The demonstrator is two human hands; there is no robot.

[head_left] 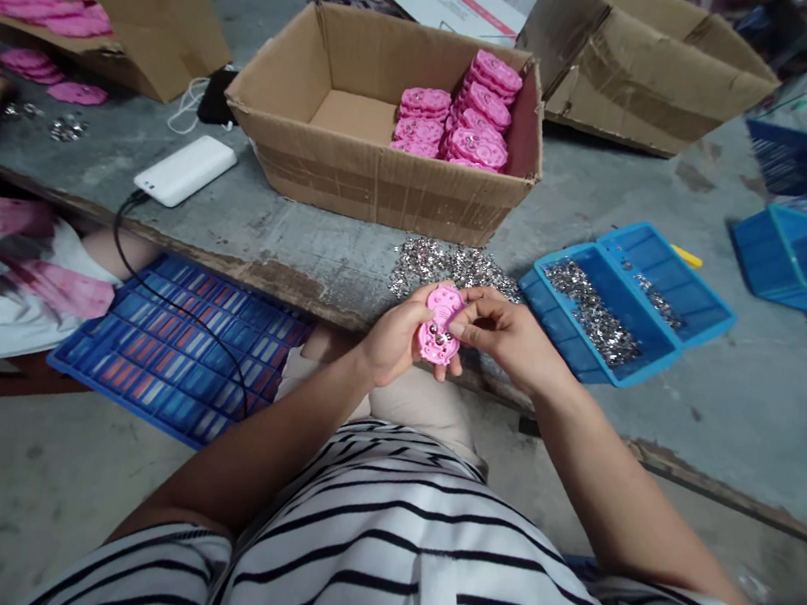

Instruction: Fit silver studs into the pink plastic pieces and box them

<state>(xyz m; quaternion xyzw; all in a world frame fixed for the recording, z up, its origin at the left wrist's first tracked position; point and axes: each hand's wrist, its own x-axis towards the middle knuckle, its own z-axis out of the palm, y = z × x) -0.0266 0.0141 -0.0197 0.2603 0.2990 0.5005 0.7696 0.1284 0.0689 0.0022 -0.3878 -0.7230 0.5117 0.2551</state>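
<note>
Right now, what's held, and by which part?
The pink piece, by its left edge, in the left hand. The right hand is at its right side; whether it pinches anything can't be told.

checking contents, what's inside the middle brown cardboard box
Stacked pink scalloped pieces stand at right, brown cardboard floor shows at left; the cardboard front wall hides the stacks' bottoms.

Counting now, and getting one pink piece [444, 305] across two working hands [392, 341], three brown cardboard boxes [384, 178], one white device [186, 171], one blue slotted tray [173, 349]; can't tally the overlapped pink stacks [483, 112]!
</note>
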